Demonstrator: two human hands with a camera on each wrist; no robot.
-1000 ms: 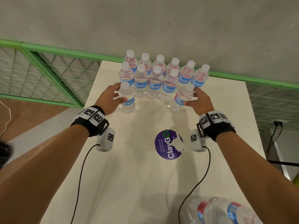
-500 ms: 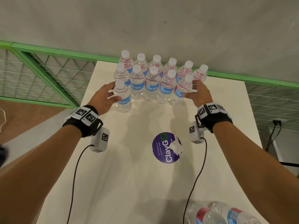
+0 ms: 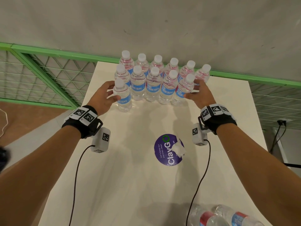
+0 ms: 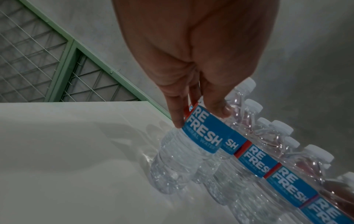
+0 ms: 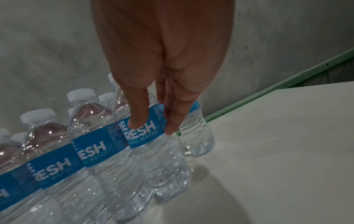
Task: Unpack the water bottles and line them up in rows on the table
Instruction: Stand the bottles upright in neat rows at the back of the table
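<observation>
Twelve upright water bottles [image 3: 153,84], two hands [image 3: 104,97], one table [image 3: 130,176].

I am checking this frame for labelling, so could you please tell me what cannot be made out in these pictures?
- Head view: the bottles still in the pack are cut off by the bottom edge, so their number is unknown.
- Head view: the sticker is partly covered by a white scrap.
- Left wrist view: the left hand hides the held bottle's cap.
- Right wrist view: the right hand hides its bottle's cap.

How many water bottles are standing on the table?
12: six in the back row, five in the second row, right hand on its end bottle, one front bottle in the left hand. Other bottles lie nearer, partly cropped.
</observation>
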